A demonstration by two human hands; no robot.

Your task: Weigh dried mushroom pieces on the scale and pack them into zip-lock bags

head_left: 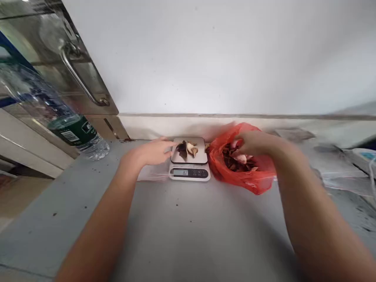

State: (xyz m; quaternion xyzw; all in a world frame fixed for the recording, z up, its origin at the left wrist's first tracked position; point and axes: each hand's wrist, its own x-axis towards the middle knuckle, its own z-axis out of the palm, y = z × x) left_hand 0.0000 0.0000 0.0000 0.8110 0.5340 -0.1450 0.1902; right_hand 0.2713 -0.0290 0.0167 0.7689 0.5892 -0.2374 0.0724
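Note:
A white digital kitchen scale [190, 173] stands near the wall, with dark and pale dried slices [188, 149] on its plate. Its display shows figures too blurred to read surely. My left hand [155, 152] is at the scale's left edge, fingers stretched out and holding nothing, fingertips close to the slices. To the right of the scale, a red plastic bag [255, 184] lies open, full of brown and pale dried pieces [239, 160]. My right hand [254, 143] reaches into the bag, its fingers curled down among the pieces; what they grip is unclear.
A large clear plastic bottle with a green label [73, 131] stands at the left. Behind runs a white wall [220, 58]; a metal door handle [82, 80] is at upper left. Clear plastic bags [337, 168] lie at right. Small crumbs dot the grey tabletop [176, 235].

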